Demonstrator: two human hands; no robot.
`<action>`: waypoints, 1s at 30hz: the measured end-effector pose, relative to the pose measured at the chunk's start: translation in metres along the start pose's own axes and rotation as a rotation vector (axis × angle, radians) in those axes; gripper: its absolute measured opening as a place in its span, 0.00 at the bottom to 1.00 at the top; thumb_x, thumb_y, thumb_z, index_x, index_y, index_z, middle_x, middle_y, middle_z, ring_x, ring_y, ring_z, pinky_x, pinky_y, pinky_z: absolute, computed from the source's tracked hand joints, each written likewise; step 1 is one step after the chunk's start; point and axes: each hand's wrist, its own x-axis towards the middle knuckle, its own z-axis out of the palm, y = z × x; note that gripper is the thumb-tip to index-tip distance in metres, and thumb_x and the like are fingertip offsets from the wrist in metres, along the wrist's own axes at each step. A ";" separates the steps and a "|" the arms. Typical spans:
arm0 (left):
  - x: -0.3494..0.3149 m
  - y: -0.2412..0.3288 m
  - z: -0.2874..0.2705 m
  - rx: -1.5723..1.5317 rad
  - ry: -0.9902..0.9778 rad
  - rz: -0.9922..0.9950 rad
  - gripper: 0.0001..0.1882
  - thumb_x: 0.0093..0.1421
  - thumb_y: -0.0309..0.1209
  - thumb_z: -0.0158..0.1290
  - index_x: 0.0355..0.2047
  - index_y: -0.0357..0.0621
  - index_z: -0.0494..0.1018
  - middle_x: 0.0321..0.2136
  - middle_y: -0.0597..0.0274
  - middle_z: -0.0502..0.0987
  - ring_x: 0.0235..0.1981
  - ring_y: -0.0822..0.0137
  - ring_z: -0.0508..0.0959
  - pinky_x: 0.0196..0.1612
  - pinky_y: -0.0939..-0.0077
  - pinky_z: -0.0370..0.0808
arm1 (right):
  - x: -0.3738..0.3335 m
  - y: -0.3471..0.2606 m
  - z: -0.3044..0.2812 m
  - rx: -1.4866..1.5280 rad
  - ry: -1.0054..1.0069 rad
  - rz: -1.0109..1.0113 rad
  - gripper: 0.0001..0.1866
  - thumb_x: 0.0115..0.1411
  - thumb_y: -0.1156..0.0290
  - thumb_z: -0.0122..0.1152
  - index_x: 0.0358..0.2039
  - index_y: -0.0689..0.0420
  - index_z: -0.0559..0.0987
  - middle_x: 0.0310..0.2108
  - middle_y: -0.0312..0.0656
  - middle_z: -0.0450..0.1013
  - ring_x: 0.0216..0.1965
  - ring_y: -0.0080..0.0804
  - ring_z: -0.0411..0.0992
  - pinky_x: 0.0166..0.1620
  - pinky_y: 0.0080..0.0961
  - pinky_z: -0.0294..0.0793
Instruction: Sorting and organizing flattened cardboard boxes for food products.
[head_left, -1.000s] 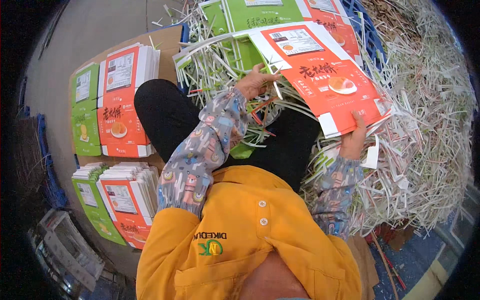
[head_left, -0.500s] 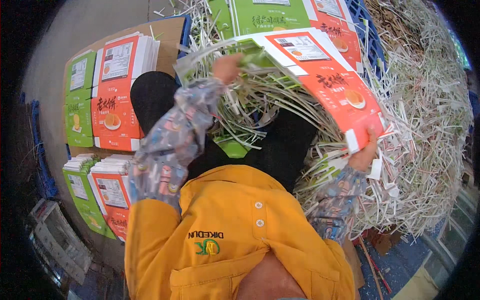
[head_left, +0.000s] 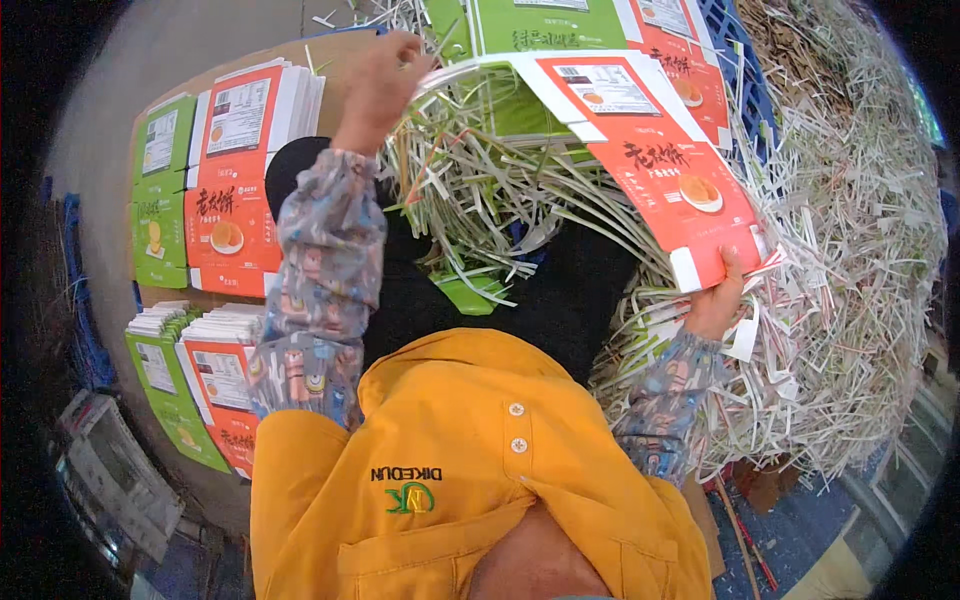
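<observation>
My right hand grips the near end of a flat orange-and-white printed carton blank, thumb on top. The blank slants away toward the far stacks, with a picture of round cakes on a plate on it. My left hand is raised at the far left of it, fingers curled; what they hold, if anything, I cannot make out. White and green paper strips hang just beside that hand and bunch up over my dark-clothed lap. A green carton piece lies among them.
To the left, stacks of green cartons and orange cartons lie on brown cardboard. More green cartons lie at the far side, next to a blue plastic crate. A large heap of shredded paper fills the right.
My left hand has moved left and away from the far edge of the orange blank, rising over the strips. My right hand keeps its hold, shifting slightly left and down with the blank.
</observation>
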 end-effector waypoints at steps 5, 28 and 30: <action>-0.035 0.048 0.085 -0.477 -0.745 -0.345 0.19 0.51 0.44 0.50 0.26 0.37 0.71 0.17 0.61 0.72 0.18 0.73 0.69 0.21 0.81 0.66 | -0.014 0.003 0.019 0.002 0.035 -0.002 0.16 0.47 0.76 0.54 0.37 0.64 0.67 0.34 0.43 0.69 0.35 0.33 0.70 0.38 0.29 0.73; -0.033 0.049 0.094 0.213 -0.379 -0.041 0.28 0.43 0.39 0.54 0.44 0.43 0.64 0.40 0.50 0.68 0.44 0.55 0.67 0.44 0.60 0.65 | -0.004 -0.010 -0.002 -0.055 -0.025 -0.053 0.20 0.47 0.74 0.53 0.42 0.65 0.64 0.38 0.46 0.67 0.38 0.36 0.69 0.41 0.31 0.71; -0.040 0.037 0.121 0.329 -0.066 0.090 0.35 0.42 0.39 0.56 0.50 0.42 0.58 0.46 0.49 0.64 0.48 0.55 0.63 0.46 0.58 0.62 | -0.032 -0.020 0.019 -0.067 -0.001 -0.061 0.19 0.49 0.71 0.52 0.42 0.62 0.64 0.38 0.44 0.68 0.38 0.36 0.69 0.41 0.32 0.70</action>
